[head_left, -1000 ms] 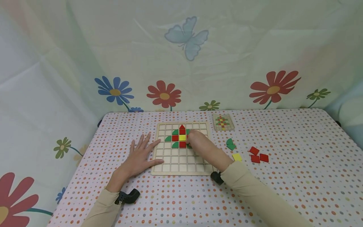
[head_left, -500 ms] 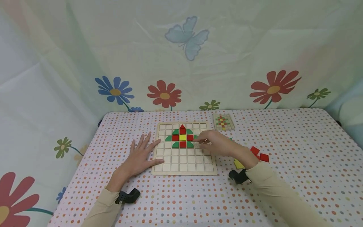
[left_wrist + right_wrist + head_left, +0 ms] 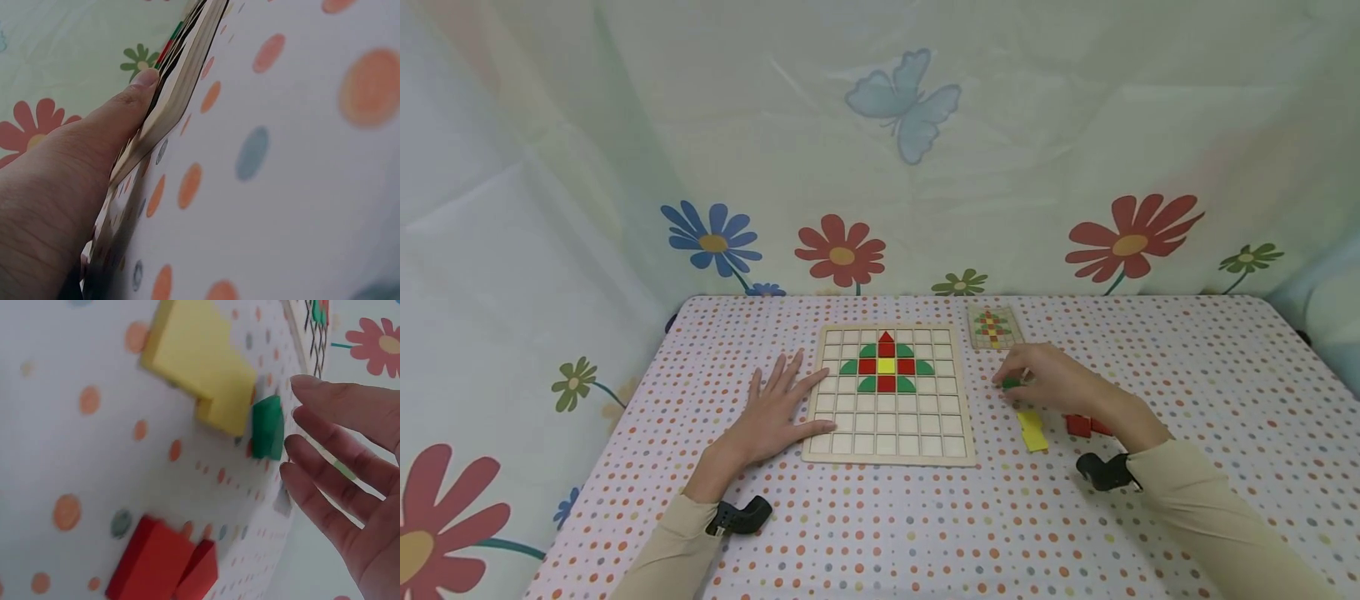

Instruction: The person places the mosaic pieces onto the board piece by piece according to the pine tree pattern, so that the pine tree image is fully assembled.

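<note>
In the head view a wooden grid board (image 3: 887,446) lies mid-table. Set in its cells are red, yellow and green tiles around a yellow square (image 3: 886,366). My left hand (image 3: 771,421) rests at the board's left side, fingers spread, fingertips on the frame; the left wrist view shows the thumb (image 3: 128,103) on its edge. To the right of the board, my right hand (image 3: 1052,375) reaches over a green tile (image 3: 1011,382), partly hidden by the fingers. From the right wrist, the loosely bent fingers hover beside that green tile (image 3: 267,428), which lies on the cloth.
Yellow square tiles (image 3: 1032,432) lie right of the board, overlapping each other. Red tiles (image 3: 1078,426) lie farther right, partly under the right forearm. Behind them is a pattern card (image 3: 992,327) printed with a similar figure. A flowered curtain (image 3: 737,150) hangs behind the table.
My right hand has moved right, off the board to the loose green tile. A green quarter-round tile now shows at the right end of the pattern's middle row. The left hand stays put.
</note>
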`<state>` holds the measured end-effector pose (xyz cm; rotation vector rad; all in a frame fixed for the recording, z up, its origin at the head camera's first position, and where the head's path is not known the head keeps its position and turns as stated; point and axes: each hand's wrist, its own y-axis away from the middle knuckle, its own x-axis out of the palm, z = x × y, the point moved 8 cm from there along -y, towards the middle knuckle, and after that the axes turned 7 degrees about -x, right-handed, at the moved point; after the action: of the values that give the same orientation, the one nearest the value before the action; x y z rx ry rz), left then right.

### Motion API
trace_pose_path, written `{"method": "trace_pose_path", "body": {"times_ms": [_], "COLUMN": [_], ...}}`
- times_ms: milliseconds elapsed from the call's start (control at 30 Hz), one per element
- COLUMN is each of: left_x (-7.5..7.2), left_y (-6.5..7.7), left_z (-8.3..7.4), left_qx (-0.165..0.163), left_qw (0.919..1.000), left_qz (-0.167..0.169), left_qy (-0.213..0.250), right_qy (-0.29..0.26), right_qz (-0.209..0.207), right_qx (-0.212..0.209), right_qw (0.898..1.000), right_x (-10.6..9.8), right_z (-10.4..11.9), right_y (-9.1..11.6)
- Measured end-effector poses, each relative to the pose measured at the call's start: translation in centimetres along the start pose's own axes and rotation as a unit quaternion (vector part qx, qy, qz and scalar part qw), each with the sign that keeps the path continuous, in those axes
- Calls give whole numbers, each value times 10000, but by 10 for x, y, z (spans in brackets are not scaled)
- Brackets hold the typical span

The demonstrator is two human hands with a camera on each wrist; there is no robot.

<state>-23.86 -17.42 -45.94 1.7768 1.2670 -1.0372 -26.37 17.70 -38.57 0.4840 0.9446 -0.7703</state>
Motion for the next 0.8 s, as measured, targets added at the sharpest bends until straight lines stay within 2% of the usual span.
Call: {"method": "trace_pose_path", "body": {"times_ms": [133,367,633,800], "left_x": [-1,-1,0,-1], "left_y": [0,0,1,1], "left_z": [0,-2,-2,0], "left_qx": [-25,-22,-4,-6], "left_qw": [10000,10000,10000,10000], "left_qz": [-4,26,29,-5], "left_qy": [17,13,-32,-12], "right_qy": [84,168,-123,-275], "right_qz": [4,-220,-393,-639], "right_qx": [-13,56,433,551], "right_qw": [10000,9996,9982,9961], "right_x": [3,6,9,6], "right_z": [-8,-15,-20,-23], "right_y": [4,13,16,19]}}
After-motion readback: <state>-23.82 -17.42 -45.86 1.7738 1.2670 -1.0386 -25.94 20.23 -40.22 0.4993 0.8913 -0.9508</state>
